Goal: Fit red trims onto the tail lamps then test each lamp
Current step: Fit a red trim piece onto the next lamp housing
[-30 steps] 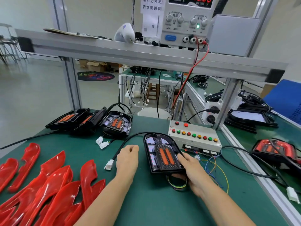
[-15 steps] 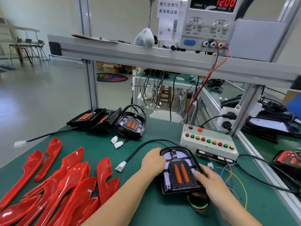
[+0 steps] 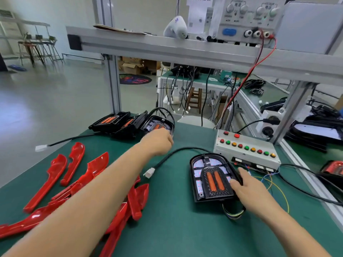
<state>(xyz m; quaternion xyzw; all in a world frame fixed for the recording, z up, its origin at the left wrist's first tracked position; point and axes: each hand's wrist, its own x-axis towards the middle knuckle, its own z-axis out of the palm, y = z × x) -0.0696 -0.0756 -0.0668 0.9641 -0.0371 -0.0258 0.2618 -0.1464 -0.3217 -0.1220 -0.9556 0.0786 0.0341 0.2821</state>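
Looks like the fetch step: left hand (image 3: pixel 157 140) reaches a tail lamp (image 3: pixel 157 126) at the counter's far edge, grip unclear. Right hand (image 3: pixel 249 191) rests flat-fingered on the near lamp (image 3: pixel 211 179); next, a red trim (image 3: pixel 46 182).

I see my left hand (image 3: pixel 157 140) stretched out to the far row of tail lamps, its curled fingers at the nearest lamp (image 3: pixel 157 125) of that row; whether they grip it I cannot tell. My right hand (image 3: pixel 248 191) rests on the right edge of the near tail lamp (image 3: pixel 211 179), which lies flat on the green worktop (image 3: pixel 167 229). Red trims (image 3: pixel 55 173) are piled at the left. The button box (image 3: pixel 246 149) sits just beyond the near lamp.
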